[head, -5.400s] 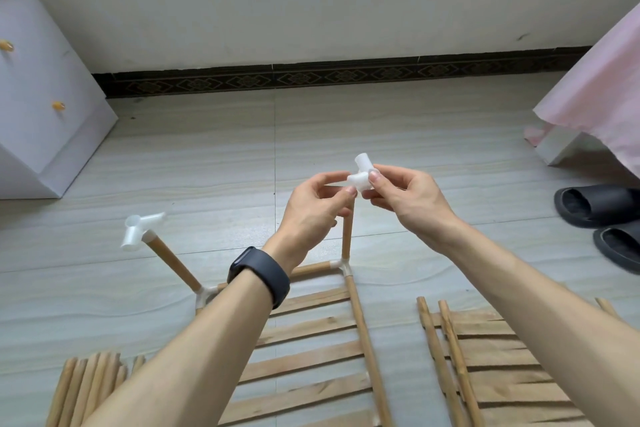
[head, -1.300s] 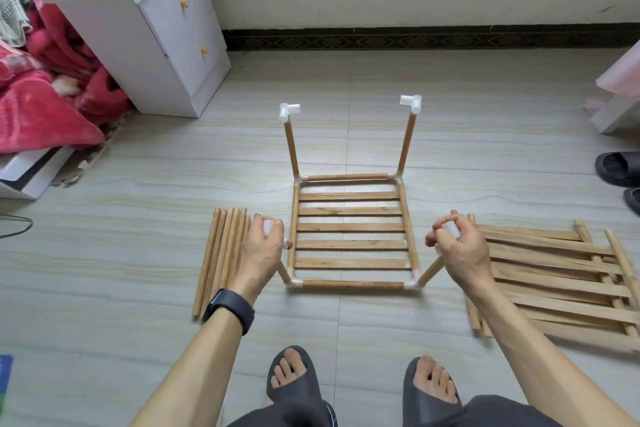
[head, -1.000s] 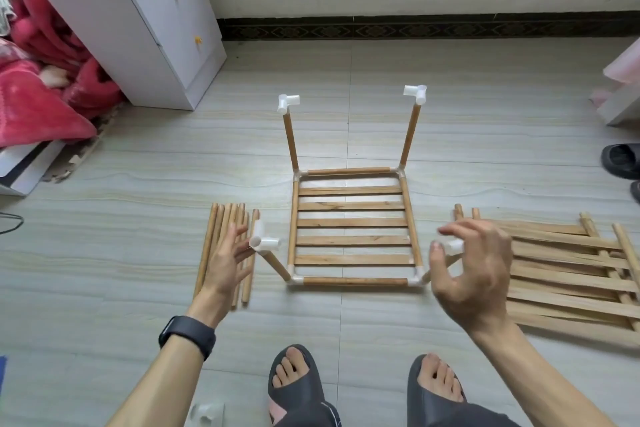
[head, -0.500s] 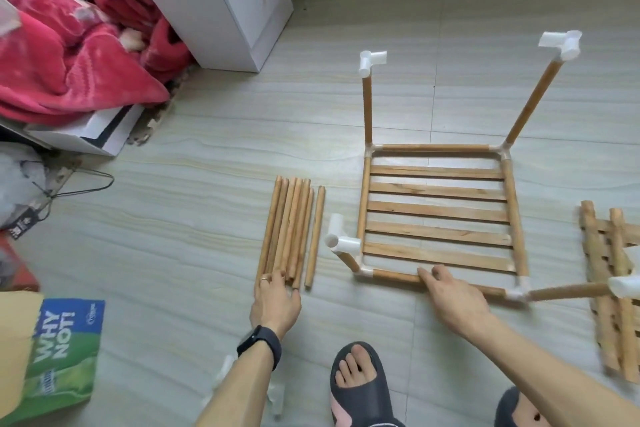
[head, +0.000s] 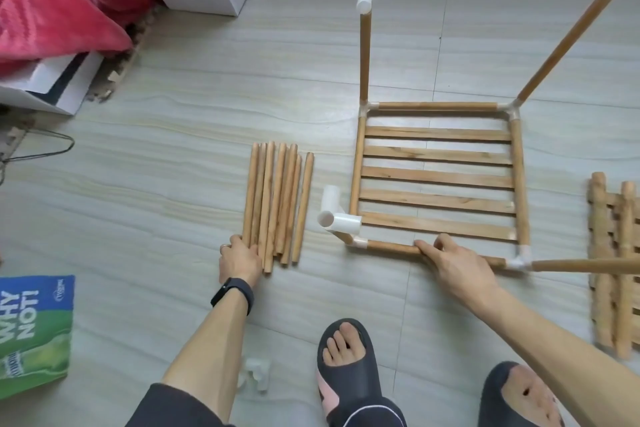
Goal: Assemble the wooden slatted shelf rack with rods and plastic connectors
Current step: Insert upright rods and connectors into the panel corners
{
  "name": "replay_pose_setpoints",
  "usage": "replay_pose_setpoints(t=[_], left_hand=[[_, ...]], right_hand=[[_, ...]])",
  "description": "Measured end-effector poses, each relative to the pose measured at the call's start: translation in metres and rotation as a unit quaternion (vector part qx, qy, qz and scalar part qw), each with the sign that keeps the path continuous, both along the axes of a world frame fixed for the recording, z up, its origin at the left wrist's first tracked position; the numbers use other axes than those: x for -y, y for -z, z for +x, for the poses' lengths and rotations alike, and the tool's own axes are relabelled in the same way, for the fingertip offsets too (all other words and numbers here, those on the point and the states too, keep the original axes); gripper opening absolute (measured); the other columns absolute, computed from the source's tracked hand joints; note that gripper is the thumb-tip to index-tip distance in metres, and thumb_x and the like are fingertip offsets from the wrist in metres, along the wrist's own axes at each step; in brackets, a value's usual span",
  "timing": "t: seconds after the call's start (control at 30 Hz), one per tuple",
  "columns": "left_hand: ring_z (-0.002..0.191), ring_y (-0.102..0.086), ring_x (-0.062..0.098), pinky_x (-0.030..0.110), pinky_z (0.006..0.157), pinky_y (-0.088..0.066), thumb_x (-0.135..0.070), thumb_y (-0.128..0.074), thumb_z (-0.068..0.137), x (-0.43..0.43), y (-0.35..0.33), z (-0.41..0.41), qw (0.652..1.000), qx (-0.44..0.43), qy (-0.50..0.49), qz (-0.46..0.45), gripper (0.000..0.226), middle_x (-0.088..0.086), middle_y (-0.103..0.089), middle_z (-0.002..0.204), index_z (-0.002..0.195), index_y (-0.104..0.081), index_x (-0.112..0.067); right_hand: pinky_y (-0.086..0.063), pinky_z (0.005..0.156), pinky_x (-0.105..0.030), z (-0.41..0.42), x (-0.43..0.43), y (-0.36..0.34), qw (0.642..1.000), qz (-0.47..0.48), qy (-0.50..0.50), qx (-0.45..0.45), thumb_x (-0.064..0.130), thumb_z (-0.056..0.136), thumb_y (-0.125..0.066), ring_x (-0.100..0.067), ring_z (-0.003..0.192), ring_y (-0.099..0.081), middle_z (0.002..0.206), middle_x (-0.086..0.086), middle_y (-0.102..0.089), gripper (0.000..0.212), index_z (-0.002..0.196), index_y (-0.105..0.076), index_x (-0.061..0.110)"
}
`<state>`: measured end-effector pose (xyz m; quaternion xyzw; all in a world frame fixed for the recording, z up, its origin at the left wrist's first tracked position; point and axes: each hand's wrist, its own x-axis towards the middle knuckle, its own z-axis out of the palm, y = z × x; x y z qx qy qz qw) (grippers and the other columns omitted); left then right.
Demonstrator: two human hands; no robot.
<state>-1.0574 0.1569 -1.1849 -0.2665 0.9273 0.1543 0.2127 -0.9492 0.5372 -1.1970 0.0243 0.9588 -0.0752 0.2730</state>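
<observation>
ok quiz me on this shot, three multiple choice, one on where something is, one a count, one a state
1. The loose rods lie:
a) left of the frame
b) inside it
c) across the person's foot

2. Slats in the frame:
a) three
b) five
c) eight

3. The right hand:
a) lies flat on the floor
b) holds a loose connector
c) holds the frame's near rail

Answers: 1a, the bundle lies beside the frame's left side; 2b, five flat slats cross it; 3c, its fingers curl over the rail.
</observation>
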Motion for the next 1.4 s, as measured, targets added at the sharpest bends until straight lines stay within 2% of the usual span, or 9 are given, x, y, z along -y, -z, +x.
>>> replay_pose_setpoints(t=[0.2, 0.33, 0.43, 0.53, 0.67, 0.77, 0.9, 1.1, 1.4], left_hand=[[0.108, -0.061, 0.04, 0.042, 0.091, -0.05, -0.026, -0.048, 0.105, 0.004, -0.023, 0.0, 0.995, -0.076, -0.04, 0.059, 0.029, 0.019, -0.068, 0.114, 0.116, -0.064, -0.004], [0.089, -0.065, 0.025, 0.034, 0.072, -0.047, -0.03, -0.047, 0.105, 0.002, -0.077, 0.001, 0.965, -0.202, 0.042, 0.162, 0.014, 0.003, -0.069, 0.095, 0.112, -0.057, -0.022], [0.075, -0.059, 0.019, 0.034, 0.06, -0.044, -0.033, -0.051, 0.104, -0.014, -0.134, -0.002, 0.92, -0.288, 0.219, 0.15, 0.016, -0.004, -0.062, 0.083, 0.118, -0.058, -0.031], [0.086, -0.062, 0.021, 0.038, 0.06, -0.053, -0.035, -0.053, 0.101, -0.046, -0.191, -0.001, 0.851, -0.342, 0.386, 0.1, 0.03, -0.001, -0.067, 0.102, 0.129, -0.061, -0.031], [0.092, -0.063, 0.021, 0.037, 0.059, -0.058, -0.03, -0.063, 0.096, -0.093, -0.24, 0.012, 0.748, -0.425, 0.503, 0.077, 0.033, 0.0, -0.067, 0.111, 0.129, -0.064, -0.032], [0.121, -0.049, 0.01, 0.019, 0.09, -0.045, -0.015, -0.064, 0.087, -0.115, -0.246, 0.022, 0.811, -0.391, 0.379, 0.213, 0.063, -0.009, -0.052, 0.136, 0.141, -0.048, -0.044], [0.115, -0.054, 0.013, 0.023, 0.081, -0.045, -0.016, -0.059, 0.097, -0.146, -0.237, 0.02, 0.861, -0.181, 0.073, 0.47, 0.047, 0.002, -0.053, 0.137, 0.142, -0.047, -0.023], [0.073, -0.073, 0.008, 0.026, 0.062, -0.045, -0.037, -0.047, 0.105, -0.158, -0.202, 0.026, 0.891, -0.186, 0.117, 0.397, 0.024, 0.004, -0.071, 0.09, 0.095, -0.056, -0.016], [0.064, -0.074, 0.017, 0.024, 0.064, -0.049, -0.043, -0.046, 0.105, -0.155, -0.193, 0.025, 0.88, -0.165, 0.063, 0.44, 0.031, 0.015, -0.074, 0.072, 0.105, -0.052, -0.012]], right_hand=[[-0.053, 0.077, -0.041, -0.001, 0.006, -0.015, 0.999, -0.004, 0.04, 0.031, 0.043, 0.108, -0.035, -0.033, 0.103, -0.064, 0.129, -0.002, -0.045, 0.041, 0.149, -0.038, 0.04], [-0.049, 0.098, -0.042, -0.004, 0.018, -0.057, 0.971, -0.154, 0.184, -0.008, 0.057, 0.097, -0.053, -0.027, 0.118, -0.06, 0.134, 0.002, -0.056, 0.06, 0.15, -0.042, 0.03], [-0.052, 0.086, -0.035, -0.008, 0.029, -0.122, 0.857, -0.4, 0.319, -0.057, 0.068, 0.079, -0.071, -0.016, 0.092, -0.068, 0.102, 0.009, -0.072, 0.068, 0.137, -0.054, 0.035], [-0.055, 0.06, -0.031, -0.009, 0.038, -0.189, 0.723, -0.595, 0.348, -0.048, 0.07, 0.062, -0.085, -0.017, 0.064, -0.064, 0.095, -0.005, -0.076, 0.083, 0.131, -0.054, 0.035], [-0.052, 0.051, -0.029, -0.002, 0.04, -0.248, 0.572, -0.709, 0.396, -0.113, 0.052, 0.082, -0.078, -0.017, 0.056, -0.06, 0.08, -0.014, -0.07, 0.04, 0.104, -0.074, 0.018], [-0.056, 0.054, -0.028, 0.014, 0.03, -0.265, 0.519, -0.699, 0.456, -0.184, 0.037, 0.098, -0.065, -0.016, 0.058, -0.065, 0.076, -0.014, -0.072, 0.037, 0.071, -0.08, 0.016], [-0.057, 0.054, -0.028, 0.046, 0.009, -0.259, 0.463, -0.666, 0.538, -0.23, 0.03, 0.099, -0.063, -0.016, 0.057, -0.066, 0.073, -0.013, -0.072, 0.032, 0.076, -0.074, 0.011], [-0.057, 0.053, -0.028, 0.077, -0.001, -0.232, 0.453, -0.641, 0.58, -0.217, 0.027, 0.099, -0.063, -0.015, 0.057, -0.065, 0.074, -0.016, -0.072, 0.027, 0.084, -0.07, 0.005], [-0.057, 0.055, -0.029, 0.069, 0.005, -0.224, 0.453, -0.649, 0.574, -0.211, 0.027, 0.1, -0.061, -0.015, 0.057, -0.064, 0.074, -0.016, -0.072, 0.029, 0.084, -0.071, 0.005]])
